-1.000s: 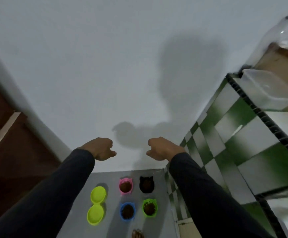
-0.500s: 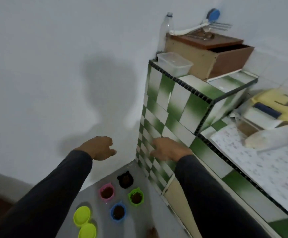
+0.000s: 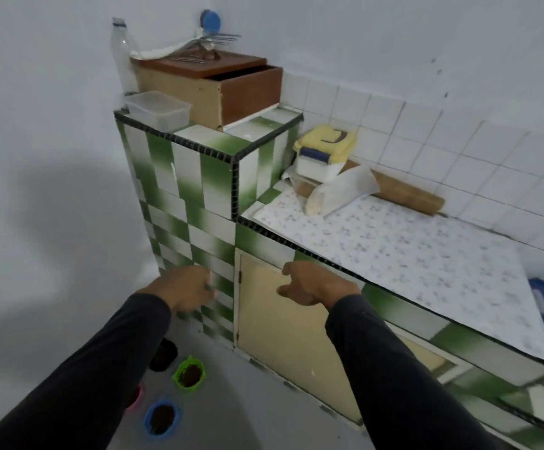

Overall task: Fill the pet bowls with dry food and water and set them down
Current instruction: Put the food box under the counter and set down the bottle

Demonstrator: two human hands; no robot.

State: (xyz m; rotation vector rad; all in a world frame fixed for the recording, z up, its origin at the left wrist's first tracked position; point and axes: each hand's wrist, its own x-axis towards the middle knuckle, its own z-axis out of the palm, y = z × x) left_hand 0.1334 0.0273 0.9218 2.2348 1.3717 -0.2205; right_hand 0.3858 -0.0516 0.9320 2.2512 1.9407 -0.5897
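Both hands hang in front of the tiled counter, apart from each other and holding nothing. The left hand (image 3: 186,285) has its fingers loosely curled toward the green-and-white tiled pillar (image 3: 179,203); the right hand (image 3: 313,284) is likewise loosely curled, in front of the cream cabinet door (image 3: 283,332).

The pet bowls sit on the grey floor (image 3: 231,401), below and behind the left hand. The green bowl (image 3: 189,375) and the blue bowl (image 3: 162,418) each hold brown dry food. A black bowl (image 3: 164,355) and a pink bowl (image 3: 136,397) are partly hidden by the left sleeve, so their contents cannot be told.

Well above the left hand, on top of the pillar, stand a clear plastic bottle (image 3: 122,56) and a clear plastic tub (image 3: 158,110) beside a wooden box (image 3: 212,82). Whether the bottle holds water is not visible.

Judging from this, the food step looks done for at least two bowls and water is what remains. The bowls look like small, light, thin-walled plastic or silicone cups, possibly a little flexible, so they would likely tip or spill loose kibble if knocked. The safest hold seems to be a pinch on opposite sides of the rim, kept level. The bottle, if full, would be heavier and smooth; its body is the sensible place to grasp
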